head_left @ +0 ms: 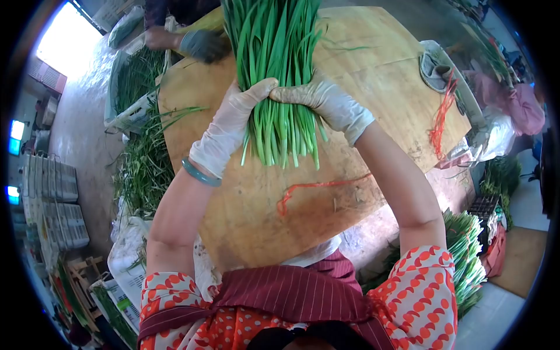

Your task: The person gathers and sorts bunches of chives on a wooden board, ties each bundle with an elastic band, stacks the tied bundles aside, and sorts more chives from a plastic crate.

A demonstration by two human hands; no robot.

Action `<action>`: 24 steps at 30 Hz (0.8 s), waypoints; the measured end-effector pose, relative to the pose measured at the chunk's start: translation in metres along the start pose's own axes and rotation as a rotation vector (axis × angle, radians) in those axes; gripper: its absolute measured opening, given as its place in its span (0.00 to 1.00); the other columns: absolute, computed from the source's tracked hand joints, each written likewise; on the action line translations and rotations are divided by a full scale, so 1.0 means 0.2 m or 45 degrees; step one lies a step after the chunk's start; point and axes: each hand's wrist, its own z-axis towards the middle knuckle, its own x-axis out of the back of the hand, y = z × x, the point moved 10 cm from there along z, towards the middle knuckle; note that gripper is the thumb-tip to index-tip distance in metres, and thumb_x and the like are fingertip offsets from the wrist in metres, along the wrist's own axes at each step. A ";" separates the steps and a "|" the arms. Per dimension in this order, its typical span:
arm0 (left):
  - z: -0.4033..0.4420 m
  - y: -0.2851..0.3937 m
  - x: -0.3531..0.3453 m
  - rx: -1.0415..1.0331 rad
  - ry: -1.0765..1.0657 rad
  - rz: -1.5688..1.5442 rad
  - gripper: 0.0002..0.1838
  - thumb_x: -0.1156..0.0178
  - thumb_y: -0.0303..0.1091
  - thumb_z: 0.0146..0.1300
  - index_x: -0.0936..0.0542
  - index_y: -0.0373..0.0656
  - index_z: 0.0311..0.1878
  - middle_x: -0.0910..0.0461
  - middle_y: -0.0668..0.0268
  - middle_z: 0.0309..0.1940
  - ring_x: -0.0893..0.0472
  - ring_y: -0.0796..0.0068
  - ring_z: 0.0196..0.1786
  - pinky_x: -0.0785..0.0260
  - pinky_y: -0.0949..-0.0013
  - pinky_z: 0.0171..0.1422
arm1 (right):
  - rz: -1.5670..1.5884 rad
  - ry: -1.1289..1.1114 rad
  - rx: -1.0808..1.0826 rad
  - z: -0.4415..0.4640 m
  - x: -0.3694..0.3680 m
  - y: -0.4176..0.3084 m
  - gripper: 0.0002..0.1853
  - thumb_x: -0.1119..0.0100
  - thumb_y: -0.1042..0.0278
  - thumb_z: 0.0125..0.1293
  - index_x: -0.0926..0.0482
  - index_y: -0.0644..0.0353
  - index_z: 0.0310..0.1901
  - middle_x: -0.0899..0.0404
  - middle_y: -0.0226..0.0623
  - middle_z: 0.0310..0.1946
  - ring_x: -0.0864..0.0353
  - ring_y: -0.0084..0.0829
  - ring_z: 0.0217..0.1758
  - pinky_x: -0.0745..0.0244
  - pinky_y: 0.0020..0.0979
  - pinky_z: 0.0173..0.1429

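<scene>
Both my hands wear thin whitish gloves and are wrapped round a thick bunch of long green stalks [277, 52] over the wooden table [233, 216]. My left hand [236, 116] grips its left side and my right hand [326, 102] its right side, with the thumbs meeting in front. The pale cut ends point toward me and the leaves stretch away past the top of the view. A red string [315, 185] lies on the table between the cut ends and my body.
Another person's gloved hand [204, 46] is at the table's far left edge. More red strings [444, 116] and a grey-white item [434, 73] lie at the right edge. A crate of greens [137, 81] stands left; bundled greens [464, 251] are at lower right.
</scene>
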 end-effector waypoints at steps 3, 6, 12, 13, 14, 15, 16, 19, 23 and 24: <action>0.04 0.20 -0.07 -0.285 -0.072 0.191 0.29 0.34 0.28 0.52 0.32 0.42 0.58 0.24 0.66 0.48 0.24 0.75 0.50 0.30 0.70 0.56 | -0.129 0.047 0.282 0.00 0.03 -0.20 0.45 0.24 0.70 0.45 0.42 0.62 0.64 0.27 0.35 0.53 0.27 0.28 0.56 0.30 0.31 0.60; 0.09 0.29 -0.11 -0.382 -0.148 0.095 0.37 0.32 0.19 0.45 0.34 0.47 0.61 0.25 0.67 0.50 0.25 0.74 0.52 0.30 0.68 0.58 | -0.230 0.036 0.450 0.05 0.08 -0.30 0.51 0.23 0.73 0.42 0.47 0.59 0.66 0.29 0.34 0.55 0.30 0.28 0.59 0.31 0.32 0.61; 0.14 0.32 -0.15 -0.374 -0.228 0.308 0.41 0.26 0.22 0.39 0.34 0.43 0.60 0.25 0.66 0.52 0.25 0.72 0.54 0.31 0.68 0.60 | -0.045 -0.104 0.323 0.08 0.10 -0.32 0.64 0.17 0.66 0.30 0.53 0.58 0.68 0.36 0.37 0.62 0.37 0.31 0.65 0.39 0.34 0.68; 0.19 0.23 -0.09 -0.376 -0.233 0.311 0.41 0.26 0.22 0.39 0.34 0.43 0.60 0.25 0.66 0.52 0.25 0.72 0.54 0.31 0.68 0.60 | -0.046 -0.101 0.328 0.07 0.11 -0.30 0.64 0.17 0.66 0.30 0.53 0.58 0.68 0.36 0.37 0.62 0.37 0.31 0.65 0.39 0.34 0.68; 0.25 0.12 -0.03 -0.588 -0.285 0.722 0.40 0.25 0.24 0.39 0.33 0.41 0.60 0.25 0.65 0.52 0.25 0.72 0.54 0.31 0.68 0.60 | -0.147 -0.068 0.377 0.05 0.13 -0.25 0.54 0.20 0.66 0.36 0.47 0.58 0.65 0.33 0.35 0.59 0.34 0.30 0.61 0.36 0.33 0.64; 0.23 0.10 -0.06 -0.699 -0.309 0.930 0.40 0.25 0.24 0.39 0.33 0.41 0.60 0.25 0.65 0.52 0.25 0.72 0.54 0.31 0.68 0.60 | -0.255 -0.040 0.427 0.04 0.15 -0.18 0.45 0.24 0.67 0.41 0.40 0.59 0.62 0.31 0.34 0.57 0.31 0.30 0.58 0.33 0.33 0.61; 0.21 0.08 -0.09 -0.820 -0.320 1.130 0.40 0.25 0.25 0.39 0.33 0.40 0.59 0.25 0.64 0.52 0.25 0.72 0.54 0.31 0.68 0.59 | -0.361 -0.011 0.475 0.03 0.18 -0.08 0.36 0.27 0.68 0.47 0.34 0.59 0.58 0.28 0.33 0.54 0.29 0.29 0.54 0.30 0.32 0.57; 0.22 -0.13 0.05 -0.113 -0.061 0.397 0.38 0.25 0.27 0.42 0.32 0.40 0.59 0.24 0.64 0.51 0.25 0.73 0.53 0.31 0.71 0.58 | -0.323 0.020 0.082 0.10 0.26 0.18 0.24 0.34 0.68 0.56 0.28 0.60 0.54 0.24 0.33 0.49 0.24 0.27 0.47 0.25 0.29 0.50; 0.20 -0.02 -0.04 -0.654 -0.165 0.812 0.33 0.28 0.30 0.46 0.31 0.40 0.57 0.24 0.64 0.50 0.25 0.74 0.50 0.31 0.72 0.56 | -0.321 -0.062 0.036 0.10 0.27 0.18 0.31 0.31 0.68 0.52 0.34 0.62 0.58 0.25 0.35 0.49 0.24 0.28 0.49 0.25 0.29 0.52; 0.21 -0.04 -0.02 -0.333 -0.121 0.141 0.32 0.29 0.31 0.48 0.31 0.41 0.57 0.24 0.64 0.50 0.25 0.74 0.50 0.31 0.72 0.56 | -0.423 -0.084 0.079 0.10 0.24 0.13 0.34 0.30 0.68 0.51 0.36 0.62 0.59 0.25 0.35 0.50 0.25 0.28 0.50 0.25 0.29 0.53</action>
